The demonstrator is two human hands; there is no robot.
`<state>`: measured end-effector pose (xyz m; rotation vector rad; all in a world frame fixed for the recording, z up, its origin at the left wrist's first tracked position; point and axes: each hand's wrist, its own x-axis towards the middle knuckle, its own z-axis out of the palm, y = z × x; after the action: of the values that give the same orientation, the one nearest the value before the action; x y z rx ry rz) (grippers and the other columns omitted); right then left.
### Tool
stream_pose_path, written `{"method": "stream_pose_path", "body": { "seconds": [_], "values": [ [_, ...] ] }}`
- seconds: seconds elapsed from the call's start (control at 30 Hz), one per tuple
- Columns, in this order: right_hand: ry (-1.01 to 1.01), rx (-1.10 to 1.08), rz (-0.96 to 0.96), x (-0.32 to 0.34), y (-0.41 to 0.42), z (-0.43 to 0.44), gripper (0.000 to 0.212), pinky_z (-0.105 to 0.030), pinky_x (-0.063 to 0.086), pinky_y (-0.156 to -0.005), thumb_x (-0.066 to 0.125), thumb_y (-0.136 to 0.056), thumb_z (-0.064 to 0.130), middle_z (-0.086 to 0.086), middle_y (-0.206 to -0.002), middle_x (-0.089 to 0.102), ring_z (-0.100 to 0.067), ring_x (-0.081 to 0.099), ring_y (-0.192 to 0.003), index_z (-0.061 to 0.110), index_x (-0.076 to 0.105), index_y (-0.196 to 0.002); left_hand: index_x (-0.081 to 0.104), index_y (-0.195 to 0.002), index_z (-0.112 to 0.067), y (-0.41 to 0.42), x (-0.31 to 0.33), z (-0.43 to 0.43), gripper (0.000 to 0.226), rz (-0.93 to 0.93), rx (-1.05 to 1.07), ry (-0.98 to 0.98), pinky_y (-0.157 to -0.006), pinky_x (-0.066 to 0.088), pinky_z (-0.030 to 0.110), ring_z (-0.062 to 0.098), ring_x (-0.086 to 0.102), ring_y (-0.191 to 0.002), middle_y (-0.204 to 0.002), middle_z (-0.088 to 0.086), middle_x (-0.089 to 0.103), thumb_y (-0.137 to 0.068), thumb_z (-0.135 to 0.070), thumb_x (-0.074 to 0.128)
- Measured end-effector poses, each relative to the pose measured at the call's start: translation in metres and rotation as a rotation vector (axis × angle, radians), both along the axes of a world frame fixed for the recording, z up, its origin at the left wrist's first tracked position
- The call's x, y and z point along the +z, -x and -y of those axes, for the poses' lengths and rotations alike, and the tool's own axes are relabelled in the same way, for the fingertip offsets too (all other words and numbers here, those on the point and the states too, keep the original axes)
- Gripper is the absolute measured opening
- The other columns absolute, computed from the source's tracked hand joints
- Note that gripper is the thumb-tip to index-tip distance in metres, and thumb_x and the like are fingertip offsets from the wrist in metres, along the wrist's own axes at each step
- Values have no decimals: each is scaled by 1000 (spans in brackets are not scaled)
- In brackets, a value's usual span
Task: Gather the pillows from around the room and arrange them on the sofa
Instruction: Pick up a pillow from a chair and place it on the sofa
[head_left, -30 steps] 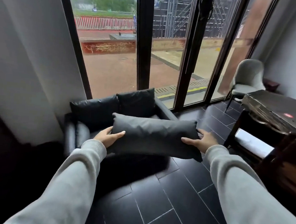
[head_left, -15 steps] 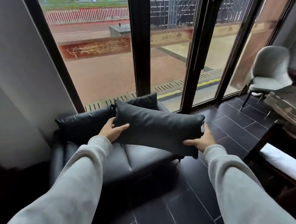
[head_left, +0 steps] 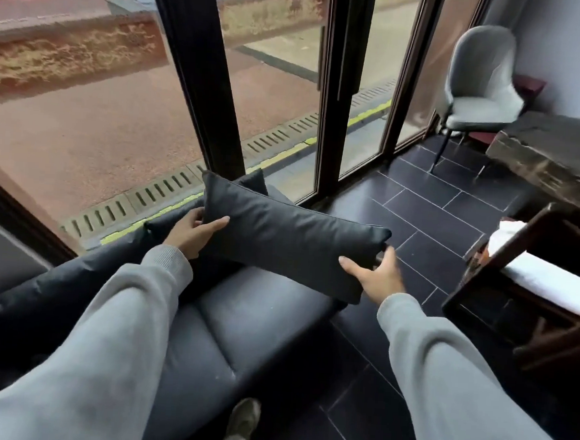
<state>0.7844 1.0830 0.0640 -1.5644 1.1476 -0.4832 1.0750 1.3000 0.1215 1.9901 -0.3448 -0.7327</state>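
Both hands grasp one long dark grey pillow (head_left: 290, 240) by its short ends, held over the sofa (head_left: 240, 323) seat. Left hand (head_left: 191, 230) wraps the far-left end, thumb laid across the front face, fingers curled behind it. Right hand (head_left: 374, 277) pinches the near-right end, thumb on the lower front edge, fingers hidden behind. Pillow is tilted, left end higher and closer to the window (head_left: 118, 104), right end lower and sticking out past the sofa's right edge over the dark tiled floor (head_left: 430, 212). Can't tell if its underside touches the seat. Two more dark pillows lean along the sofa back: one (head_left: 253, 183) peeking out behind the held pillow, another (head_left: 53, 292) stretching left under the left sleeve (head_left: 108, 344). Grey chair (head_left: 480, 85) and dark wooden table (head_left: 560, 159) stand well apart at right
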Motion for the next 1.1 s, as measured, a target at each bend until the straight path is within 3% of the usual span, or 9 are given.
{"method": "stream_pose_path", "body": {
  "seconds": [0.1,0.2,0.3,0.37,0.47,0.67,0.77,0.9,1.1],
  "values": [
    [2,-97,-24,-35,-47,29,78,-44,45,-108,93,-68,44,0,-127,57,-24,57,-119,22,48,-127,48,-147,-24,-64,-41,52,66,-30,-89,-36,-81,45,39,39,60,-123,-137,16,62,-91,-51,71],
    [-37,-187,-63,-87,-92,56,70,-39,45,-106,93,-70,41,-1,-127,58,-22,57,-118,22,50,-120,50,-137,-34,-123,-94,101,57,-75,-151,-78,-80,48,38,19,63,-105,-117,-10,65,-89,-53,74],
    [-105,-287,-85,-151,-120,76,69,-41,46,-107,93,-68,44,0,-126,59,-23,58,-120,22,53,-119,56,-113,-40,-164,-146,149,37,-100,-210,-125,-75,49,36,11,61,-92,-103,-14,65,-86,-53,77],
    [-184,-330,-82,-194,-136,88,79,-48,45,-110,92,-63,50,-2,-132,58,-24,57,-124,21,52,-124,58,-107,-42,-186,-185,177,31,-118,-247,-144,-78,50,38,11,63,-94,-103,-11,67,-85,-54,77],
    [-304,-401,-22,-254,-157,102,93,-51,49,-108,92,-54,55,1,-138,57,-23,59,-126,23,51,-130,58,-122,-38,-210,-243,212,43,-151,-292,-167,-88,51,43,14,64,-104,-112,-10,67,-86,-54,76],
    [-396,-542,46,-345,-185,110,72,-43,57,-97,91,-68,47,13,-124,58,-13,64,-113,26,52,-124,61,-110,-42,-234,-339,260,28,-196,-344,-204,-84,56,39,20,65,-100,-109,-19,61,-88,-58,71],
    [-373,-581,-2,-373,-194,112,75,-47,54,-101,92,-63,48,12,-123,59,-15,64,-114,29,51,-122,58,-121,-43,-239,-374,270,42,-203,-315,-183,-79,56,38,18,68,-103,-115,-20,62,-86,-64,69],
    [-306,-558,-101,-391,-194,111,75,-50,54,-100,91,-54,59,8,-123,63,-19,64,-114,43,50,-115,58,-117,-49,-239,-407,274,46,-219,-262,-177,-78,57,38,18,70,-102,-118,-17,66,-79,-74,68],
    [-247,-540,-259,-404,-200,108,65,-35,39,-84,79,-54,71,27,-99,49,-18,48,-105,52,42,-105,57,-103,-47,-234,-441,275,35,-222,-245,-214,-69,55,37,18,66,-87,-109,-8,65,-80,-73,64]
  ]
}}
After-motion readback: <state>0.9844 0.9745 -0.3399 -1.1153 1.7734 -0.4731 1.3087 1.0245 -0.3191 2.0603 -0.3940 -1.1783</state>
